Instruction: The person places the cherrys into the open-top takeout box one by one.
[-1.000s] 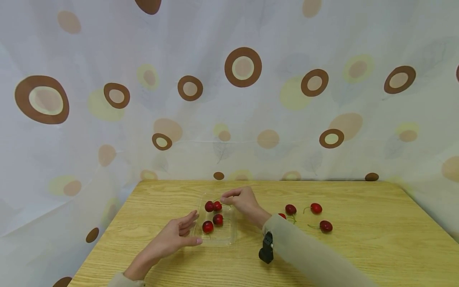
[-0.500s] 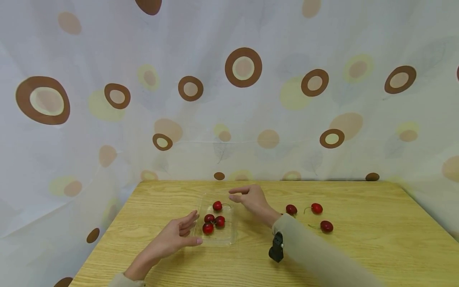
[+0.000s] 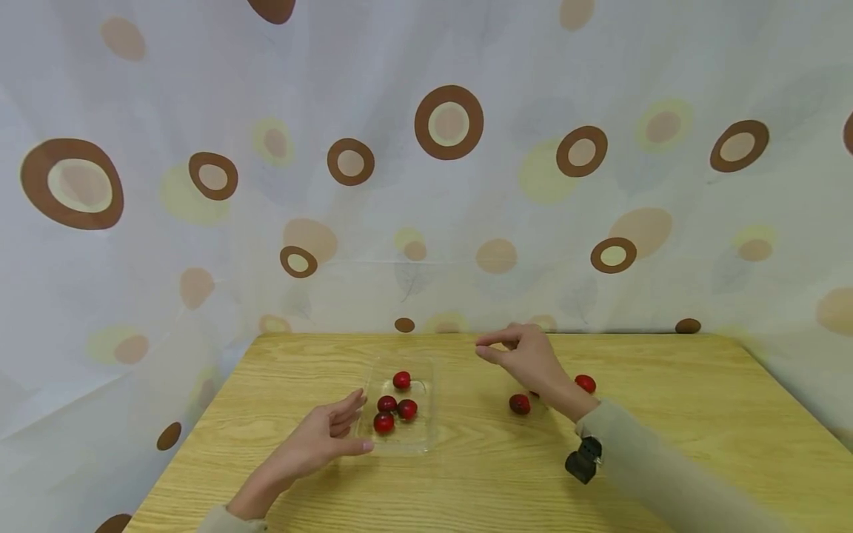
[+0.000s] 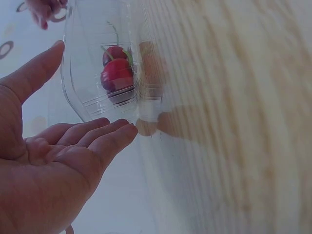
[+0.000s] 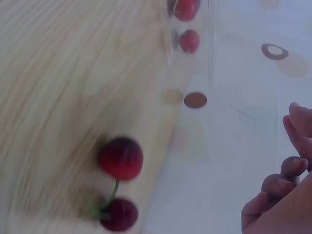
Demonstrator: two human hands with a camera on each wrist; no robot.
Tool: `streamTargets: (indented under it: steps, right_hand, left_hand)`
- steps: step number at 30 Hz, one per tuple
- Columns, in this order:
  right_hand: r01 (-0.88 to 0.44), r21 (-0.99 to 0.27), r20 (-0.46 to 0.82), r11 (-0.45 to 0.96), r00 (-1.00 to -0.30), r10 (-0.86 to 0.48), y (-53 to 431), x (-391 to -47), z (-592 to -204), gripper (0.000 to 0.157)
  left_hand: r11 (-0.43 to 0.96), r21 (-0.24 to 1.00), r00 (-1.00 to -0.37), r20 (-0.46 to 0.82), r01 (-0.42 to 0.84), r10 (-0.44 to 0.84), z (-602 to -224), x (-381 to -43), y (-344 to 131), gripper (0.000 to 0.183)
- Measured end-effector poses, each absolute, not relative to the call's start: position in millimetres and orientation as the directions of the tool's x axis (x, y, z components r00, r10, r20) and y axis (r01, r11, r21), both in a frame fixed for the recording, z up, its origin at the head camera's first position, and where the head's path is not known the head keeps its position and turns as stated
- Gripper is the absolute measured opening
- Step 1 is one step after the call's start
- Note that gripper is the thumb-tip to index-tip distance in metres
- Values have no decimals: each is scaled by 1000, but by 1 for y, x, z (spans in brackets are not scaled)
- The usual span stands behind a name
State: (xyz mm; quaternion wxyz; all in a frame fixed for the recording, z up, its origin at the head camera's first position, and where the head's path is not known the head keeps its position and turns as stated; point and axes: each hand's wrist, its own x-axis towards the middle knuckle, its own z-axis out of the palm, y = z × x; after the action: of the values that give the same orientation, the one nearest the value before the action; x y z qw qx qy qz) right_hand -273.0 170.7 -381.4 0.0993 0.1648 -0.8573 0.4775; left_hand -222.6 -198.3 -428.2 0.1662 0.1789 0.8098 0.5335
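Note:
A clear plastic box (image 3: 418, 441) on the wooden table holds several red cherries (image 3: 407, 409). My left hand (image 3: 318, 446) lies along its left side with thumb and fingers extended; in the left wrist view, fingertips (image 4: 127, 130) are at the wall of the box (image 4: 78, 105). Raised above the table to the right of the box, my right hand (image 3: 533, 361) holds nothing, its thumb and forefinger close together. Beneath it lies a dark red cherry (image 3: 520, 404), and another is mostly hidden behind the hand. The right wrist view has two stemmed cherries (image 5: 121, 158) below the hand.
Another cherry (image 3: 585, 383) lies beyond the right forearm, which may cover more. The patterned cloth (image 3: 373, 281) hangs behind the table (image 3: 693, 414) and along its left side. A dark wrist device (image 3: 583, 460) is strapped at the right sleeve.
My right hand has moved from over the box rightward and up toward the loose cherries. Inside the box, one cherry has shifted toward the front. The left hand has stayed in place.

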Motion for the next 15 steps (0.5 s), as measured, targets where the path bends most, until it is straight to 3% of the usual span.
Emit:
streamTargets:
  steps: [7,15]
  right_hand:
    - [-371,-703,346,607,-924,-165,214,-260,-380,12]
    - [-284,-663,270,693,-954,-133,248,-246,-399,14]
  left_hand:
    - [358,928,-878,-80,108,473,-430,-223,-199,91]
    - [345,933,-876,-78,104,476,-429,-223,-198,90]
